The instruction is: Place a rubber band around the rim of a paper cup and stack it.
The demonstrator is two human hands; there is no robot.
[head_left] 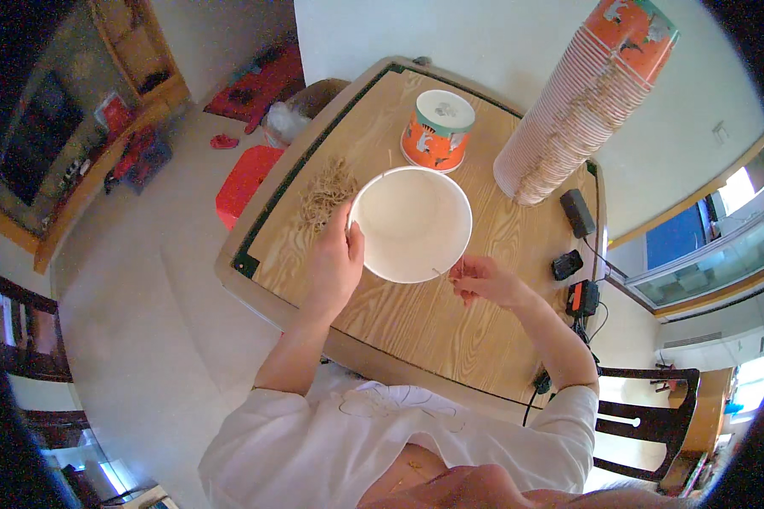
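My left hand [339,254] is closed on the left side of a white paper tub [412,225], thumb at the rim, its open mouth tilted toward me. By the tub's lower right rim, my right hand [482,282] pinches what looks like a thin cord [438,271], whose tip shows at the rim. Most of that cord is hidden. To the left lies a loose pile of tan cords [329,193]. Behind the held tub, an orange and green printed tub [437,136] stands upside down. At the right back rises a tall nested stack of tubs [581,106], tan cords along its side.
The wood-grain table [416,339] has a dark green border. Black adapters [577,212] and cables lie along its right edge. A red stool [244,182] stands left of the table, and a dark wooden chair [645,424] is at the right.
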